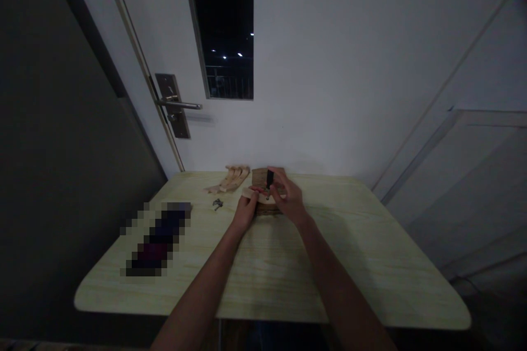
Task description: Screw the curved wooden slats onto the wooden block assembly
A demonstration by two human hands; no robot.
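My left hand (246, 210) is closed on the left end of a pale wooden piece (248, 193), pressing it against a brown stack (260, 176) that looks like wood or cardboard. Opposite it, my right hand (290, 200) grips a short screwdriver (270, 178) by its black handle, held nearly upright. A small shiny metal bit, perhaps a screw, shows below the handle just above the pale wood. Something reddish lies by the left fingertips, too small to name. Left of the hands is a little heap of metal screws (217, 204).
Several curved pale wooden pieces (234, 178) lie at the back of the light wood-grain table (362, 274). A pixelated dark object (160, 238) rests on its left side. Behind the table stands a white door (329, 66) with a metal handle (181, 104).
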